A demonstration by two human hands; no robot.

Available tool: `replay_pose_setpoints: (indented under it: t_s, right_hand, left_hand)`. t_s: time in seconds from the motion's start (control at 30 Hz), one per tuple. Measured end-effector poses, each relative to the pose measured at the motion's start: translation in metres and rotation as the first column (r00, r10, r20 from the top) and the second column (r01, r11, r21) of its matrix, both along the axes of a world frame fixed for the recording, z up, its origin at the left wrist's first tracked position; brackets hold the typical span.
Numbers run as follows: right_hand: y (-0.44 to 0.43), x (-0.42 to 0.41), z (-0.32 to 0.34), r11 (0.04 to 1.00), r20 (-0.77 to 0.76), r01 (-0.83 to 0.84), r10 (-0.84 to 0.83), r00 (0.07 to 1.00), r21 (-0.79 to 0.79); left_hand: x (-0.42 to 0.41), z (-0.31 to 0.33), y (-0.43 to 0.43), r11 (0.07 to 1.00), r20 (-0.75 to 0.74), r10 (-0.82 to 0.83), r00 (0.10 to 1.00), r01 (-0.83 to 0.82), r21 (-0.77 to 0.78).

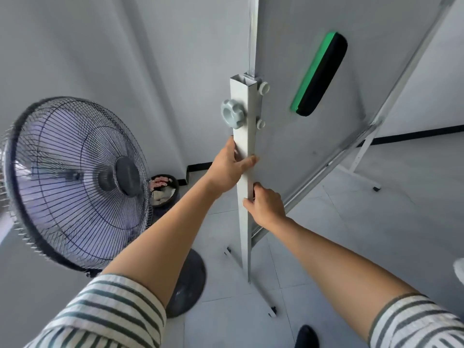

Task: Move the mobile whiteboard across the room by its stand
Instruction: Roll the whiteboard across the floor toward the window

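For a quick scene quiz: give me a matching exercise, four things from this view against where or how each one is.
Things:
1. left hand
2. right hand
3. eraser
4. fan

Places or states:
A. stuck on the whiteboard face
B. upper grip on the stand post
C. standing left of the post
D. lower grip on the stand post

Pairs: 1-B, 2-D, 3-A, 4-C
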State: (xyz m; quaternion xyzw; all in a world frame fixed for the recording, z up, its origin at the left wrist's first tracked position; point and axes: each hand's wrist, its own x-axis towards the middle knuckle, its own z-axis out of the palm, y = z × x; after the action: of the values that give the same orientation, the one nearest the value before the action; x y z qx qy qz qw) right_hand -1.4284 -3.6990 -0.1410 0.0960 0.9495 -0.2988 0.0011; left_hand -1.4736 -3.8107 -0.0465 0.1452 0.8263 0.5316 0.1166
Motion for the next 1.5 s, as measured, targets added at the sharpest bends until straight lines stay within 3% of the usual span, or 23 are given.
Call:
replay_pose_setpoints:
  t_s: [0.47,0.87,1.23,1.5]
  right_hand:
    - [-0.087,0.123,-0.001,0.995,-0.004,-0.097,0.097,0.995,-0.017]
    - [-0.085,0.266,-0.008,0.978,-0.014,-0.209,0.208,0.978,-0.016]
    - [-0.083,0.365,0.0,0.974,0.059,-0.218,0.215,0.975,0.057]
    - [-0.089,0.442,0.001,0.972,0.073,-0.209,0.202,0.977,0.105]
  left_hand:
    - [0.132,-0.007,-0.092,0.991,-0.053,0.132,0.99,-0.133,-0.024]
    - [0.293,-0.007,-0.094,0.97,-0.122,0.237,0.964,-0.242,-0.027]
    - [0.397,-0.003,-0.099,0.985,-0.104,0.154,0.983,-0.161,-0.063]
    - [0.477,-0.006,-0.101,0.981,-0.19,0.163,0.968,-0.179,-0.071]
